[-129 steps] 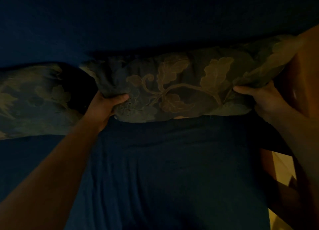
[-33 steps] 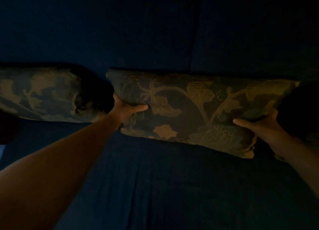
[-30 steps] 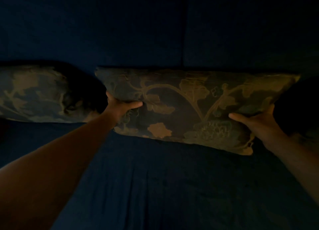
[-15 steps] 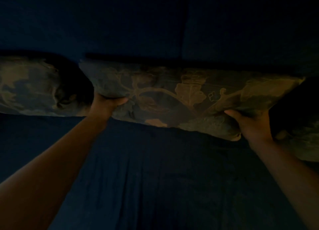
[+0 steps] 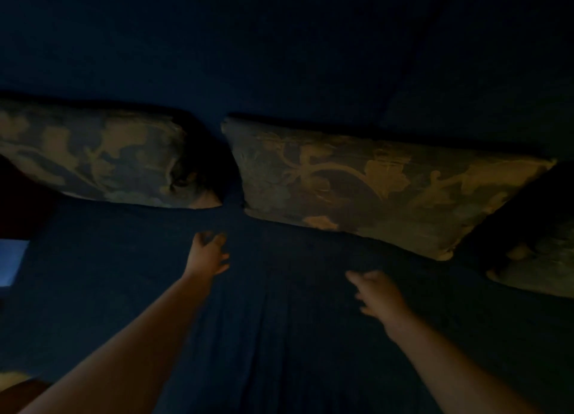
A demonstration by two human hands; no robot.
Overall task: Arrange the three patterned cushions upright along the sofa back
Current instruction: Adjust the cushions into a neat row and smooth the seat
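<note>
The dark blue sofa (image 5: 279, 336) is filling almost the whole view, its back rising above and its seat spreading below, and all three patterned cushions are sitting along the line where the two meet. The middle cushion (image 5: 372, 183) is leaning against the sofa back with its lower edge on the seat, its right end dipping lower than its left. The left cushion (image 5: 93, 156) is propped the same way, just beside it with a narrow dark gap between. The right cushion (image 5: 540, 264) is peeking in at the frame edge, close against the middle one's lower right corner.

Judging by this, the arranging is looking nearly finished: two cushions are standing against the back, and what is left seems to be straightening the middle one's tilt and checking the right one.

The left hand (image 5: 206, 255) is hovering over the seat with fingers loosely curled and holding nothing. The right hand (image 5: 379, 295) is likewise empty, fingers partly spread, blurred by motion.

The dim light is swallowing detail. The right cushion is mostly cut off and shadowed, so whether it is upright cannot be told. The left cushion's far end is also running out of frame.
</note>
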